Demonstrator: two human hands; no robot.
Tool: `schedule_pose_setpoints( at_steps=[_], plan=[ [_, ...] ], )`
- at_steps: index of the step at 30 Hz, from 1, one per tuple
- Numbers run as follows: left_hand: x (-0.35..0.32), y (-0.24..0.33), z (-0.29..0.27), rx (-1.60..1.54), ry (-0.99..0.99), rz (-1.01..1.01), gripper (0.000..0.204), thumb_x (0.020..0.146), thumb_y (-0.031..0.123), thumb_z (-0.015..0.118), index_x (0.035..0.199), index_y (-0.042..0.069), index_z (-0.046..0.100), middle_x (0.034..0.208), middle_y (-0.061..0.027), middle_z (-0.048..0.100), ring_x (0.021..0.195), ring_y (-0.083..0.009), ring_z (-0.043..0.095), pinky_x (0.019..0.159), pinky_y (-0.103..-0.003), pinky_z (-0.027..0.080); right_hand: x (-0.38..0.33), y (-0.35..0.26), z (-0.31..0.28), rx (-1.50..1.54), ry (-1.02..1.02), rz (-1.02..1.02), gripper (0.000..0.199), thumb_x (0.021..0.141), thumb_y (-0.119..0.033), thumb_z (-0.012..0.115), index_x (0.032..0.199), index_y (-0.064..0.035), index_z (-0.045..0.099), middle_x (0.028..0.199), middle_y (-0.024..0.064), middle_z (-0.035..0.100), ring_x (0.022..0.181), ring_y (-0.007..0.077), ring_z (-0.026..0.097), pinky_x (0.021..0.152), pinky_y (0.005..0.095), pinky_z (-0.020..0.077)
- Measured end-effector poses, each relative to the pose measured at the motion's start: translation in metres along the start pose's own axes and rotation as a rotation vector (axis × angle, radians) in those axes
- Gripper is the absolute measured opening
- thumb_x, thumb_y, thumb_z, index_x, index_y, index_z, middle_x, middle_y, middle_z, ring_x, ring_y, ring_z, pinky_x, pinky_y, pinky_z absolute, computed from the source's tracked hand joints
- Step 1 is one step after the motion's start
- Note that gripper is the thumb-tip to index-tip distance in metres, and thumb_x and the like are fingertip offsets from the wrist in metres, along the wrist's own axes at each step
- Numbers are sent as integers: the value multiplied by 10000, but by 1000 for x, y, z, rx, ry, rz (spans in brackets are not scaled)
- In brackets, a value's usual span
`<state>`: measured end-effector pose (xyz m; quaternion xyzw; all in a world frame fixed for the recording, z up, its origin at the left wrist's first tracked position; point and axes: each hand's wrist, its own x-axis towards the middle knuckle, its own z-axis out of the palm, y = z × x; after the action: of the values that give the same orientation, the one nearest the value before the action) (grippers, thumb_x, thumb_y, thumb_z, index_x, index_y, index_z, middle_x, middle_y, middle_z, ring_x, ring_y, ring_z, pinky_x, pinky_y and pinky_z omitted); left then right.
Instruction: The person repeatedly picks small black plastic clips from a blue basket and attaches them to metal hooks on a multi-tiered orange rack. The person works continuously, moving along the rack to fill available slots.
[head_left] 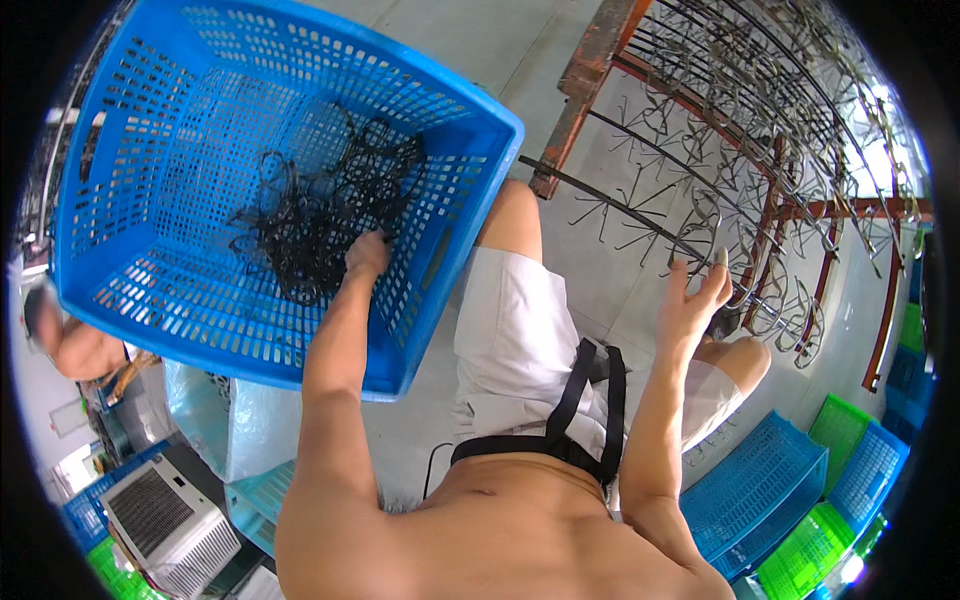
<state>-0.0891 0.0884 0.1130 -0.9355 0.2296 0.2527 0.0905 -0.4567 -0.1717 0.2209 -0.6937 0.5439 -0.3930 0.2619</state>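
Note:
My left hand (pixel 368 255) reaches down into a large blue perforated basket (pixel 455 215), at the edge of a tangled heap of thin black curved pieces (pixel 325 205). Its fingers look curled, and whatever lies in them is hidden. On the other side, my right hand (pixel 692 298) is raised beside a dark rod (pixel 625 208) fitted with clusters of thin prongs. The thumb and a finger of that hand stand apart, close to a shiny curved metal piece (pixel 706 215) on the rod. I cannot tell whether they touch it.
A rusty frame (pixel 590 75) holds several pronged rods with curved pieces at the upper right. Blue crates (pixel 755 490) and green crates (pixel 810 555) stand lower right. At lower left are a grey-white vented machine (pixel 170 515), clear plastic sheeting (pixel 255 420) and another person's arm (pixel 85 350).

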Motion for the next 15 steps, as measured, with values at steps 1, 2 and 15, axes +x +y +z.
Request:
schedule_pose_setpoints(
  at_steps=[1,2,15],
  plan=[
    [1,-2,-6,-68,-13,-20,305,841,300,583,1093,129,600,1074,-109,632,1006,-326,597,826,-435,484,-7,-28,-1,-135,15,-103,505,837,-112,615,1275,13,396,1140,191,474,1083,279,483,920,355,403],
    [-1,-3,-17,-146,31,46,283,853,290,573,1070,112,605,1005,-101,646,917,-309,611,770,-414,490,-14,-51,-1,-277,27,-205,517,824,-105,628,1278,3,405,1165,208,462,1102,308,469,942,372,390],
    [-139,108,-160,-1398,-566,610,271,932,218,511,1050,-18,574,747,-86,644,580,-126,586,509,-217,440,-13,-98,37,630,-859,-362,256,857,-162,615,1072,-24,595,727,107,577,667,286,538,645,354,460]
  ],
)
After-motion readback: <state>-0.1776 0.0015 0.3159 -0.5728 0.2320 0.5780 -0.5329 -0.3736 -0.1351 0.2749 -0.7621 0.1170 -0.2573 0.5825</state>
